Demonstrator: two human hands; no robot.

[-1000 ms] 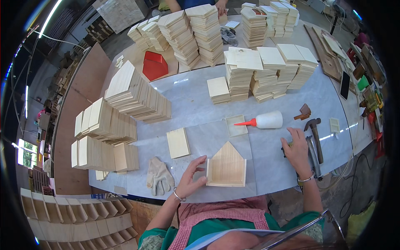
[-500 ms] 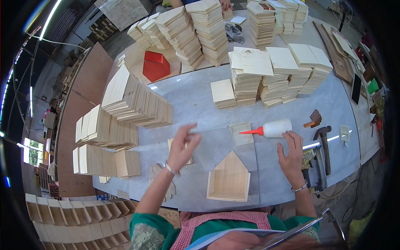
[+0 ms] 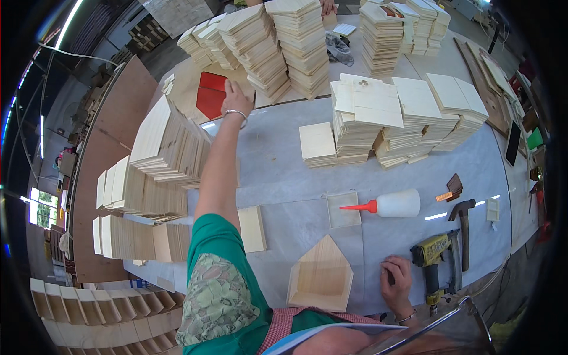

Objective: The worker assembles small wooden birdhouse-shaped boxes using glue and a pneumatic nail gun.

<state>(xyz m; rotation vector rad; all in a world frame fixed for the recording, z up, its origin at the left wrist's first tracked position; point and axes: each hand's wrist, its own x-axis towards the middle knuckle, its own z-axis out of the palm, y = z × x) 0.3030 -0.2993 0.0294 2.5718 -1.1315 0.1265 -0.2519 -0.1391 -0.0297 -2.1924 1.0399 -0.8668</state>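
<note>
Stretched far forward, my left hand (image 3: 235, 99) grips the right edge of a red house-shaped box (image 3: 210, 94) with its fingertips. The box rests on a brown board behind the stacks. My right hand (image 3: 396, 284) rests on the table, its fingers curled in with nothing visible in them, close to a yellow-and-black nail gun (image 3: 433, 251). Between my arms lies an open pale wooden house-shaped box (image 3: 319, 273), its peak pointing away from me. A white squeeze bottle (image 3: 399, 203) with a red nozzle lies on its side, the nozzle over a shallow clear tray (image 3: 343, 218).
Stacks of pale wooden panels (image 3: 168, 142) stand on the left, with more panel stacks (image 3: 367, 127) at the back right. A hammer (image 3: 463, 234) and small brown pieces (image 3: 452, 186) lie on the right. A loose wooden block (image 3: 252, 229) sits beside my left arm. Someone's hand (image 3: 328, 7) shows at the far side.
My left hand has reached from mid-table out to the red box and taken hold of its edge. My right hand has drawn back from beside the bottle toward me and curled.
</note>
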